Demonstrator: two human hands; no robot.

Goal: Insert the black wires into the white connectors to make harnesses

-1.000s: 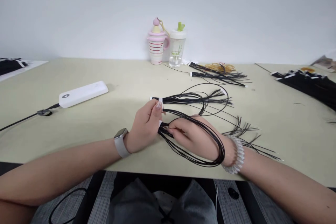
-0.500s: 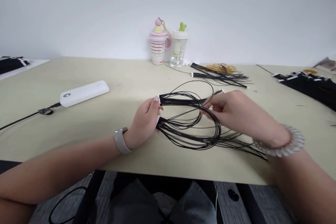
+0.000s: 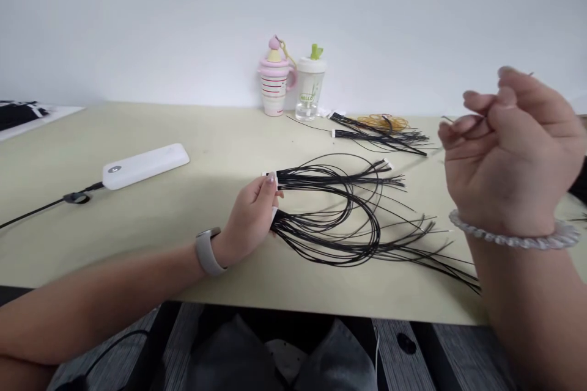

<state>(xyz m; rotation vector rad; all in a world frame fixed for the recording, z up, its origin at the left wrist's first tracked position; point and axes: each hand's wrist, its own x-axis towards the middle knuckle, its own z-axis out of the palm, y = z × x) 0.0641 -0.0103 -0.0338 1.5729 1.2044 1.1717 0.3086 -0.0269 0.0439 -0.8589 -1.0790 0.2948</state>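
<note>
My left hand [image 3: 251,215] is closed around the white connectors at the end of a bundle of thin black wires [image 3: 353,250]. From that grip the wires fan out to the right; several curve into a loop and others end loose on the table. A white connector [image 3: 387,164] lies at the far end of one strand group. My right hand [image 3: 509,153] is raised well off the table at the right, palm turned up and fingers pinched. A thin dark wire [image 3: 447,119] pokes out beside its fingers; most of it is hidden.
Behind lie more black wire bundles [image 3: 380,134] and yellow wire [image 3: 387,122]. A pink-lidded cup [image 3: 274,88] and a clear bottle [image 3: 310,88] stand by the wall. To the left is a white device [image 3: 147,166] with a black cable [image 3: 36,214].
My right hand has left the looped wires, moving up and right and turning palm up. The wires have spread out on the table. My left hand keeps its hold almost in place.
</note>
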